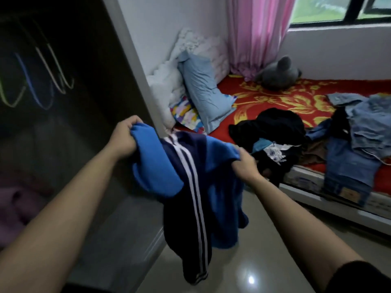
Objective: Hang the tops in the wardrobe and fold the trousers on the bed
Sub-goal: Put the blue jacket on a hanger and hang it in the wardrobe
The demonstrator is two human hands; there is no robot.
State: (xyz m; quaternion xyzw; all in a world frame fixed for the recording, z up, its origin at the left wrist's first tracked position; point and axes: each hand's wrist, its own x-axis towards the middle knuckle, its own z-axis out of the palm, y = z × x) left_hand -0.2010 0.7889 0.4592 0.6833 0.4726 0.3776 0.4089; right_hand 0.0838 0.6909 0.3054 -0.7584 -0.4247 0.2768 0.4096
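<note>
Bedroom corner, dim light, and on the left the open wardrobe (63,115) is almost black inside. Only thin wire-like hangers (44,81) show, in green, blue and pale outlines, smeared by blur. Low down there's a purple lump of fabric (12,208), too dark to name.

Centre frame, over the glossy tiled floor (243,261), hangs the tracksuit top (190,176): bright blue fleecy-looking panels, navy sections, and white stripes running down a long limb that ends in a ribbed cuff. It's bunched, so its full shape can't be read. The left hand (124,138) has its fingers curled tight round a bright blue edge, up beside the wardrobe frame. The right hand (245,166) clenches the other edge, its fingertips buried in the cloth. Both forearms are bare, and a dark sleeve cuts in at the bottom right corner.

Behind sits the bed (275,96), with a red cover and a big yellow floral print. On it lies a crumpled black clothes heap (273,127), with a pale printed patch peeking out. Just beside that is a rumpled pile of denim jeans (359,132); one pair drapes over the bed edge and part of the pile is cut off at the right. A wrinkled light blue pillow (203,89) leans on white bedding, a grey plush toy (279,75) slumps under the pink curtain (254,34), and the window (338,9) is cropped at the top.
</note>
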